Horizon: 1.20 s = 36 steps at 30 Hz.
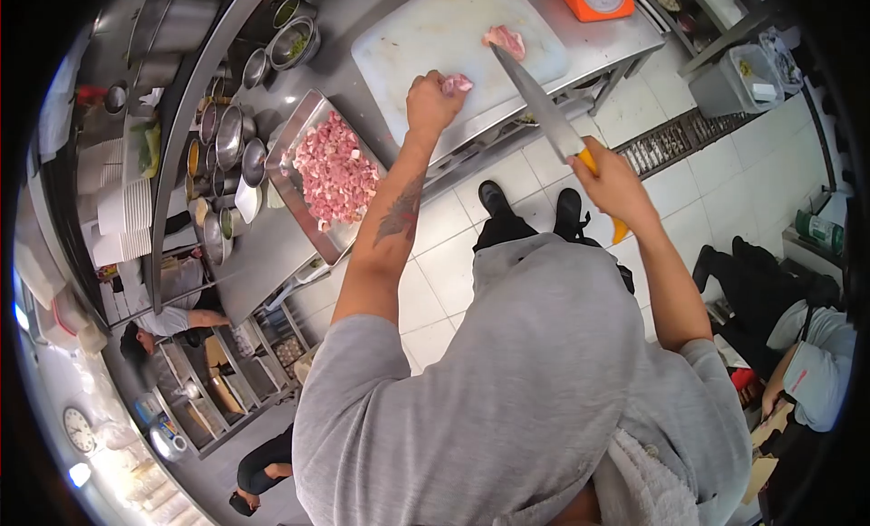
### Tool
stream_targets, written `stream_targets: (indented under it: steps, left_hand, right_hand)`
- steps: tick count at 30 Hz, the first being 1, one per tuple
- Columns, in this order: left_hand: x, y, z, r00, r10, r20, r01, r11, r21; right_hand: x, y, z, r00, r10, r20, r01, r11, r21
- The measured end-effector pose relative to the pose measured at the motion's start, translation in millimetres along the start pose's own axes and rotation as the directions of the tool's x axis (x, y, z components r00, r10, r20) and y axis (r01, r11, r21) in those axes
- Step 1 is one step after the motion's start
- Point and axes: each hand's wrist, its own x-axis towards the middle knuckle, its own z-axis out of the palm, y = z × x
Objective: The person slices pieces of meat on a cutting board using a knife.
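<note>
Over the board (408,50), meat (459,84) is pinched in the closed left fingers (432,78); the knife (539,96) is held by the curled right fingers (581,169). Skin could be cut if wet meat slips.

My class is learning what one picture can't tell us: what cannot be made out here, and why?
All in the head view:
The piece of meat in the left hand: partly hidden by that hand.
The yellow handle of the knife: its middle is hidden by the right hand.
The cutting board: its far edge is cut off by the picture's top.
The orange scale: its reading is too small.
</note>
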Motion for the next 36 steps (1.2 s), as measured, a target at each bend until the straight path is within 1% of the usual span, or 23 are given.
stream_targets:
  steps: [1, 2, 3, 4, 5, 7, 8, 10, 11, 13, 14, 16, 17, 20, 21, 23, 25, 27, 29, 30, 32, 35, 36]
  left_hand:
    - [-1, -4, 1, 0.998, -0.048, 0.028, 0.049, 0.999, -0.011]
    - [0, -8, 3, 0.994, -0.093, 0.057, 0.095, 0.995, -0.022]
    - [2, -13, 5, 0.978, -0.188, 0.086, 0.2, 0.966, -0.163]
    - [4, -19, 7, 0.952, -0.276, 0.132, 0.303, 0.906, -0.295]
    - [3, -27, 8, 0.915, -0.354, 0.193, 0.403, 0.817, -0.413]
    - [-2, -47, 8, 0.908, -0.346, 0.236, 0.419, 0.763, -0.492]
    - [-2, -55, 9, 0.905, -0.338, 0.258, 0.425, 0.732, -0.532]
    - [-3, -59, 5, 0.929, -0.293, 0.228, 0.37, 0.782, -0.501]
    - [-9, -60, 4, 0.937, -0.27, 0.221, 0.346, 0.804, -0.483]
    - [-19, -53, -2, 0.997, -0.069, 0.035, 0.077, 0.877, -0.474]
    - [-21, -50, -6, 0.998, 0.038, -0.058, -0.06, 0.89, -0.452]
    - [-21, -52, -9, 0.996, 0.07, 0.046, -0.044, 0.902, -0.429]
    - [-21, -54, -10, 0.992, 0.085, 0.098, -0.036, 0.907, -0.419]
    - [-19, -55, -10, 0.989, 0.134, 0.059, -0.094, 0.89, -0.446]
    - [-19, -56, -8, 0.989, 0.134, 0.059, -0.093, 0.885, -0.456]
    - [-19, -58, -4, 0.99, 0.128, 0.058, -0.086, 0.878, -0.472]
    - [-18, -59, -5, 0.989, 0.147, 0.03, -0.114, 0.866, -0.487]
    - [-22, -63, -2, 0.984, 0.181, 0.001, -0.157, 0.858, -0.489]
    - [-27, -68, 6, 0.972, 0.231, -0.032, -0.218, 0.85, -0.48]
    - [-32, -68, 7, 0.977, 0.213, 0.027, -0.174, 0.858, -0.483]
    - [-25, -72, 2, 0.98, 0.168, 0.103, -0.101, 0.876, -0.471]
    - [-20, -75, -47, 0.977, -0.015, 0.213, 0.165, 0.69, -0.705]
    - [-16, -88, -49, 0.969, -0.051, 0.241, 0.216, 0.643, -0.734]
  right_hand:
    - [6, 0, 13, 0.998, -0.049, -0.03, 0.05, 0.998, 0.031]
    - [11, -3, 27, 0.997, -0.076, -0.02, 0.077, 0.995, 0.061]
    - [18, -8, 42, 0.995, -0.103, -0.014, 0.104, 0.99, 0.09]
    - [22, -16, 52, 0.992, -0.128, -0.007, 0.128, 0.984, 0.121]
    - [26, -24, 59, 0.996, -0.067, 0.06, 0.058, 0.987, 0.153]
    - [34, -41, 70, 0.979, 0.049, 0.2, -0.09, 0.975, 0.201]
    - [34, -40, 79, 0.997, 0.012, 0.072, -0.019, 0.996, 0.088]
    - [34, -41, 95, 0.98, -0.113, -0.166, 0.084, 0.982, -0.17]
    - [34, -40, 99, 0.98, -0.119, -0.162, 0.088, 0.979, -0.183]
    - [29, -62, 93, 0.981, -0.123, -0.151, 0.091, 0.974, -0.208]
    - [26, -74, 91, 0.989, -0.113, -0.095, 0.087, 0.965, -0.249]
    - [21, -97, 89, 0.996, -0.084, 0.013, 0.083, 0.939, -0.333]
    - [20, -101, 91, 0.995, -0.09, 0.037, 0.097, 0.93, -0.354]
    - [16, -113, 85, 0.995, -0.058, 0.077, 0.086, 0.892, -0.444]
    - [17, -111, 82, 0.993, -0.069, 0.094, 0.104, 0.884, -0.456]
    - [34, -111, 88, 0.994, -0.078, 0.074, 0.103, 0.881, -0.462]
    - [78, -89, 120, 0.993, -0.108, 0.042, 0.116, 0.89, -0.442]
    - [135, -93, 144, 0.987, -0.158, 0.009, 0.145, 0.885, -0.443]
    - [178, -94, 152, 0.978, -0.208, 0.01, 0.192, 0.885, -0.425]
    - [174, -105, 149, 0.993, -0.1, 0.062, 0.116, 0.92, -0.374]
    - [178, -143, 123, 0.983, 0.072, 0.168, -0.019, 0.955, -0.296]
    - [191, -118, 88, 0.988, -0.079, 0.136, 0.118, 0.945, -0.306]
    - [181, -115, 76, 0.995, -0.103, 0.011, 0.1, 0.934, -0.344]
